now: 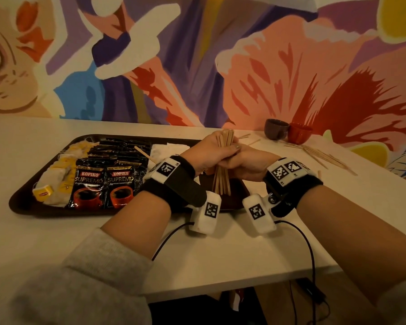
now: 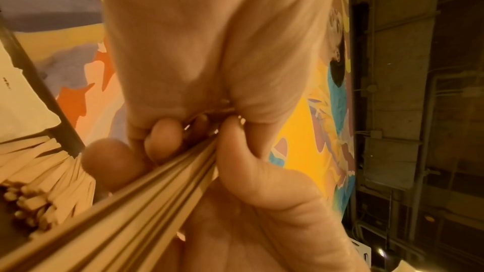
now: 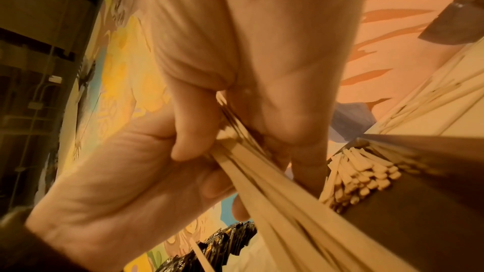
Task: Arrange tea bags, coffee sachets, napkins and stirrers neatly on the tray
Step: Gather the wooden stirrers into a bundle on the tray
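Both hands grip one bundle of wooden stirrers (image 1: 223, 160) and hold it upright over the right end of the tray (image 1: 28, 195). The left hand (image 1: 210, 152) wraps the bundle from the left, fingers curled tight around the sticks. The right hand (image 1: 249, 165) wraps it from the right, fingers and thumb likewise clamped on the sticks. The two hands touch each other at the bundle. The lower ends of the stirrers rest on the tray floor and fan out slightly; the upper ends stand clear above the hands. In the left wrist view, fingers (image 2: 162, 142) press against the sticks from both sides.

Tray contents, left to right:
- Tea bags (image 1: 56, 174) with yellow tags, heaped at the left end.
- Coffee sachets (image 1: 103, 184), black, overlapping in rows beside the tea bags; two front sachets face up.
- One single stirrer (image 1: 144, 152) lying across the sachets.
- Napkins (image 1: 171, 148), white, behind the left wrist.

The tray sits on a white table (image 1: 220, 254). More loose stirrers (image 1: 324, 156) lie scattered on the table to the right of the tray. Two cups (image 1: 288, 131), one dark and one red, stand near the wall beyond them.
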{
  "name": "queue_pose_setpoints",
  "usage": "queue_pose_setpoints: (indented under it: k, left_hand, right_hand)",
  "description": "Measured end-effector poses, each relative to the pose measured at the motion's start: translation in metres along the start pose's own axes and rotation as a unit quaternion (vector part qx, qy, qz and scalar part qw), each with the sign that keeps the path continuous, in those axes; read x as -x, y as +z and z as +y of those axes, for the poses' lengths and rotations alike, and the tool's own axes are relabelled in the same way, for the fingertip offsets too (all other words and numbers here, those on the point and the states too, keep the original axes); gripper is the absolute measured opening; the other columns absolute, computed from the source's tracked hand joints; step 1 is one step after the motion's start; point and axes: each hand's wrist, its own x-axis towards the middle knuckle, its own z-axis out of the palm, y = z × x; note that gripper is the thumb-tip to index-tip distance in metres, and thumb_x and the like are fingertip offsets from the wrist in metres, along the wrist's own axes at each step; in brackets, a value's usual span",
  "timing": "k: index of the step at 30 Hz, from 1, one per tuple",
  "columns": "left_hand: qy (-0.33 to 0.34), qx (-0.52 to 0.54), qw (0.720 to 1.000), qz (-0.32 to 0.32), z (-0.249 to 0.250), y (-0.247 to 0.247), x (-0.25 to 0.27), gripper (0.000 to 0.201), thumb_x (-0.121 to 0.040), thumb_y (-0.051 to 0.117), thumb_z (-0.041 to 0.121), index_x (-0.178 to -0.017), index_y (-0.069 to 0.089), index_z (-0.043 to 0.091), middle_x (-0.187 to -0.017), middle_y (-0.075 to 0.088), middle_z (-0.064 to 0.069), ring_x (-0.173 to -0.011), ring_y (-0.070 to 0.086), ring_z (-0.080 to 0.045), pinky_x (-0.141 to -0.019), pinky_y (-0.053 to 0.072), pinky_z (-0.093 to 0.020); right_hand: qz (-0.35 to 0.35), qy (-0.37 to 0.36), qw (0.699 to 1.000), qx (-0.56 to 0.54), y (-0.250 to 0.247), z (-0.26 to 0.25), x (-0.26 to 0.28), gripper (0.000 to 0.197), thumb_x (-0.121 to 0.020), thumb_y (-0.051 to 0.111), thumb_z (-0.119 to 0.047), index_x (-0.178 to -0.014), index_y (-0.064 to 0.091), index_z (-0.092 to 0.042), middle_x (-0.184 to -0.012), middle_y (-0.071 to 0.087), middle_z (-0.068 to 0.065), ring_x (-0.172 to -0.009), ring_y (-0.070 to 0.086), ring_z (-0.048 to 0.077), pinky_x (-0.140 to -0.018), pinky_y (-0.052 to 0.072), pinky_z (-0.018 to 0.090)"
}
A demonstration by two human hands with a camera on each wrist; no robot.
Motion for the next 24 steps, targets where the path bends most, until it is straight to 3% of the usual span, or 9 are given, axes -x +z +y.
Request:
queue_pose_setpoints:
  k: [3,5,7,9,11,14,17,21,24]
  left_hand:
    - [-0.009,-0.007,1.0,-0.016,0.0,-0.002,0.003,0.007,-0.097,0.051,0.016,-0.096,0.058,0.017,-0.091,0.062,-0.003,-0.092,0.058,-0.015,-0.09,0.047,-0.035]
    - [-0.013,-0.005,1.0,-0.026,0.001,-0.002,0.004,0.008,-0.096,0.052,0.019,-0.094,0.059,0.018,-0.095,0.063,-0.012,-0.095,0.059,-0.028,-0.093,0.047,-0.044]
    - [-0.017,-0.014,0.999,-0.043,0.003,-0.003,0.007,0.009,-0.095,0.054,0.024,-0.098,0.059,0.016,-0.092,0.062,-0.017,-0.084,0.06,-0.034,-0.075,0.054,-0.043]
    - [-0.022,-0.026,0.997,-0.068,0.006,-0.006,0.009,0.018,-0.095,0.055,0.024,-0.105,0.057,0.009,-0.088,0.062,-0.015,-0.071,0.061,-0.027,-0.058,0.053,-0.034]
    - [-0.04,-0.023,0.995,-0.089,0.007,-0.01,0.011,0.027,-0.094,0.056,0.019,-0.116,0.056,0.003,-0.099,0.065,-0.019,-0.084,0.064,-0.032,-0.075,0.055,-0.042]
    - [-0.074,-0.05,0.991,-0.101,0.007,-0.016,0.013,0.03,-0.092,0.058,0.011,-0.122,0.056,0.008,-0.114,0.065,-0.011,-0.107,0.062,-0.027,-0.097,0.048,-0.047]
    - [-0.107,-0.074,0.984,-0.123,0.005,-0.021,0.015,0.032,-0.092,0.058,0.008,-0.123,0.057,0.01,-0.119,0.065,-0.011,-0.111,0.061,-0.026,-0.099,0.047,-0.044]
    - [-0.133,-0.087,0.983,-0.089,0.001,-0.021,0.015,0.027,-0.092,0.06,0.017,-0.119,0.058,0.015,-0.112,0.066,-0.005,-0.107,0.062,-0.022,-0.091,0.052,-0.036]
    - [-0.17,-0.066,0.981,-0.064,-0.001,-0.017,0.013,0.028,-0.093,0.059,0.019,-0.12,0.058,0.012,-0.114,0.066,-0.01,-0.102,0.065,-0.021,-0.086,0.054,-0.033]
  right_hand:
    - [-0.019,0.017,0.999,0.028,0.0,-0.001,0.0,0.034,-0.086,0.039,0.02,-0.107,0.052,-0.004,-0.093,0.055,0.02,-0.089,0.059,0.029,-0.075,0.056,0.033]
    - [-0.022,0.034,0.998,0.046,-0.002,-0.003,-0.001,0.033,-0.086,0.04,0.019,-0.105,0.054,-0.005,-0.093,0.056,0.019,-0.088,0.061,0.027,-0.079,0.055,0.036]
    - [-0.022,0.051,0.997,0.054,-0.004,-0.005,0.0,0.029,-0.087,0.04,0.017,-0.101,0.055,-0.005,-0.086,0.058,0.016,-0.081,0.064,0.023,-0.08,0.055,0.036]
    - [-0.023,0.068,0.996,0.049,-0.008,-0.005,0.002,0.025,-0.089,0.039,0.015,-0.098,0.055,-0.003,-0.078,0.06,0.014,-0.074,0.067,0.021,-0.076,0.057,0.034]
    - [-0.033,0.086,0.994,0.06,-0.01,-0.005,0.004,0.024,-0.09,0.039,0.013,-0.097,0.055,-0.002,-0.075,0.065,0.012,-0.074,0.069,0.021,-0.073,0.059,0.032]
    - [-0.06,0.124,0.988,0.065,-0.011,-0.004,0.007,0.023,-0.092,0.037,0.01,-0.098,0.055,-0.002,-0.077,0.07,0.01,-0.078,0.071,0.021,-0.076,0.058,0.033]
    - [-0.083,0.161,0.98,0.085,-0.008,-0.003,0.006,0.022,-0.093,0.039,0.007,-0.098,0.056,-0.005,-0.08,0.071,0.008,-0.081,0.07,0.019,-0.076,0.058,0.033]
    - [-0.038,0.19,0.971,0.141,-0.008,-0.002,0.003,0.02,-0.092,0.046,0.003,-0.095,0.059,-0.011,-0.086,0.07,0.001,-0.089,0.064,0.016,-0.084,0.053,0.032]
    - [-0.002,0.218,0.961,0.171,-0.012,-0.003,0.002,0.019,-0.092,0.047,0.003,-0.097,0.058,-0.012,-0.089,0.066,0.004,-0.087,0.062,0.015,-0.07,0.052,0.023]
